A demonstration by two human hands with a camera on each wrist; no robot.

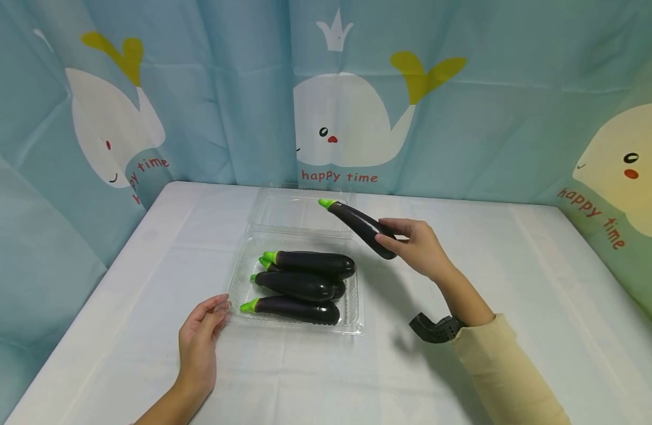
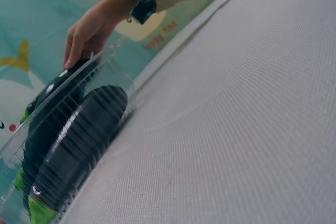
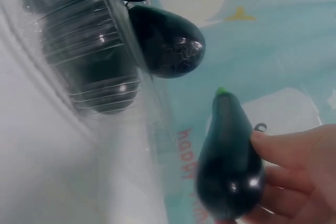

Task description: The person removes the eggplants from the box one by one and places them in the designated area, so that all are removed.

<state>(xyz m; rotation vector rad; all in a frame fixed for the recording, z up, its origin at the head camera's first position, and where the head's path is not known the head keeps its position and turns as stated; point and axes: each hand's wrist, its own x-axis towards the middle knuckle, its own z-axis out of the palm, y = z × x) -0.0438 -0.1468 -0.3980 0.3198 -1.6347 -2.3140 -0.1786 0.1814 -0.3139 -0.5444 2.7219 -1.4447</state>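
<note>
Curtain (image 1: pixel 517 136): light blue with whale prints, in all 3 views; only the head view shows whole prints.
Table (image 1: pixel 118 295): white cloth; the left wrist view brings out its weave.
Clear container (image 1: pixel 353 310): open on the table, lid (image 1: pixel 310 212) folded back on the far side; the left wrist view adds the ribbed side wall, the head view the whole outline.
Eggplants in the container (image 1: pixel 299 309): at least 4, heaped, long axes running roughly left to right, green ends left.
Right hand (image 1: pixel 421 248): thumb and fingers closed around the held eggplant's thick half; the right wrist view reveals fingers behind it that the head view hides.
Left hand (image 1: pixel 200 336): fingertips at the container's near left edge; whether they pinch it, I cannot tell.
Held eggplant (image 1: pixel 360 225): in the air, right of the heap; long axis diagonal, green tip pointing far left, blunt end near right. The right wrist view shows that blunt end.
Black wrist strap (image 1: pixel 437 329): on the right wrist.
</note>
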